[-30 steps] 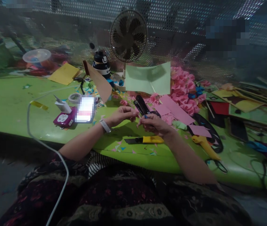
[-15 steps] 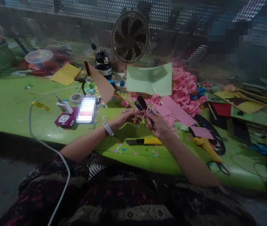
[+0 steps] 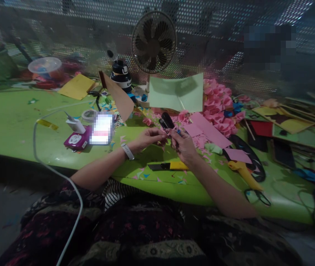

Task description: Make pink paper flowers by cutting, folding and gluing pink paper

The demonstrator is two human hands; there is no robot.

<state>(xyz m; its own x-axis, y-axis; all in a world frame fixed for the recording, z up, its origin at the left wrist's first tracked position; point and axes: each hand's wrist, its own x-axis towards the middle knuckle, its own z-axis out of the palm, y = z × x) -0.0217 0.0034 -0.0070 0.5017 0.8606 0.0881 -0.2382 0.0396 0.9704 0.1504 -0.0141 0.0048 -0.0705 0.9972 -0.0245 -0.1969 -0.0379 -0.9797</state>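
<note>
My left hand (image 3: 152,137) is closed in a pinch, its fingertips meeting those of my right hand (image 3: 183,145). Between them shows a small pink paper piece (image 3: 167,131), mostly covered by the fingers. The right hand's fingers are curled inward, and a tiny blue bit shows by its index finger. Just beyond the fingertips is a black object like a stapler (image 3: 167,120); whether a hand touches it I cannot tell. Below the hands lies a yellow utility knife (image 3: 178,166), blade side to the left, among small paper scraps.
Pink paper sheets (image 3: 211,131) and a heap of pink paper flowers (image 3: 218,103) are at right. A yellow-handled tool (image 3: 244,175) lies nearer the edge. A lit phone (image 3: 102,129), purple adapter (image 3: 77,140) and white cable (image 3: 81,207) are left. A fan (image 3: 154,42) stands behind.
The left fingers have straightened slightly and moved a little toward the right hand over the pink piece. The right hand has barely moved, and the things on the table lie as before.
</note>
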